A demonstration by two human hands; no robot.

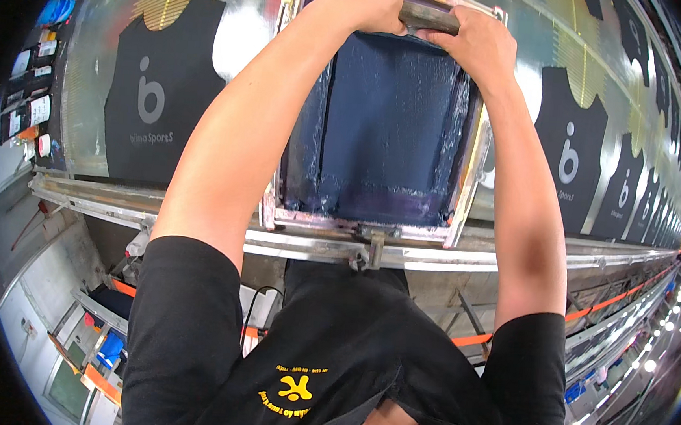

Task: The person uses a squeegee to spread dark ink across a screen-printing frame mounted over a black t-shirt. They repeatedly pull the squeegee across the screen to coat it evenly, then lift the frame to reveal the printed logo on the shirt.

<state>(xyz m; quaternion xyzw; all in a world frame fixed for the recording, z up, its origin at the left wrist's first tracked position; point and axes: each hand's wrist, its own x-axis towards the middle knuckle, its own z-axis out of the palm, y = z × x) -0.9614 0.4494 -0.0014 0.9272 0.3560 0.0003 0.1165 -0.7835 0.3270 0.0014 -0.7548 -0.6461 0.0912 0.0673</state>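
Observation:
A screen-printing frame [470,170] lies flat on the long table in front of me, its mesh coated with dark blue ink [390,129]. Both my arms reach out to its far end. There my left hand [367,5] and my right hand [482,49] are closed around the grip of a squeegee [431,17], one hand at each side. The squeegee's blade is mostly hidden by my hands and the ink. Under the frame, whatever lies on the table is out of sight.
A dark shirt panel [159,97] with a pale print lies left of the frame. Another printed panel [570,149] lies to the right, with several more beyond it. A metal rail [448,259] with a clamp [365,250] runs along the near table edge. Containers [40,108] stand far left.

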